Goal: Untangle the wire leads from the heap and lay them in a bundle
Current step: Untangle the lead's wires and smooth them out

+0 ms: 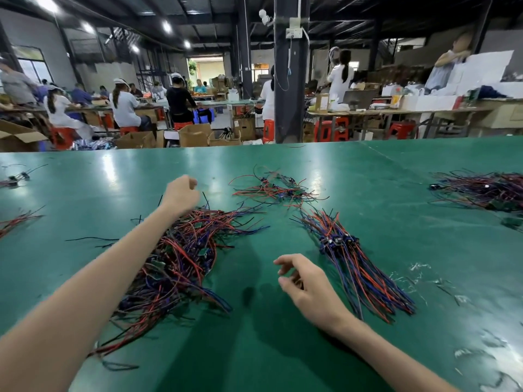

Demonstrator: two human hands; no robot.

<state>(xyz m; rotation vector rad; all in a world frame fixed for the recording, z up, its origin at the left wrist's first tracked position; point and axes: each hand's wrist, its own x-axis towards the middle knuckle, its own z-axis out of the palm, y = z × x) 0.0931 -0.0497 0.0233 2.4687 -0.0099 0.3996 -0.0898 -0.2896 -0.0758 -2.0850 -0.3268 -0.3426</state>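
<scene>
A tangled heap of red, blue and black wire leads (pixel 181 261) lies on the green table (pixel 368 176) at centre left. My left hand (pixel 181 193) is raised over the heap's far end with its fingers curled. It seems to pinch a thin dark lead (pixel 206 200) that runs down into the heap. A straightened bundle of leads (pixel 351 261) lies to the right, its small blue boards together near the far end. My right hand (pixel 305 284) hovers between heap and bundle, fingers loosely curled, holding nothing.
A smaller loose tangle (pixel 277 188) lies beyond the heap. Another pile of leads (pixel 481 190) sits at the far right edge. A few stray leads (pixel 17 219) lie at the left, and white scraps (pixel 418 275) lie right of the bundle. People work at benches behind the table.
</scene>
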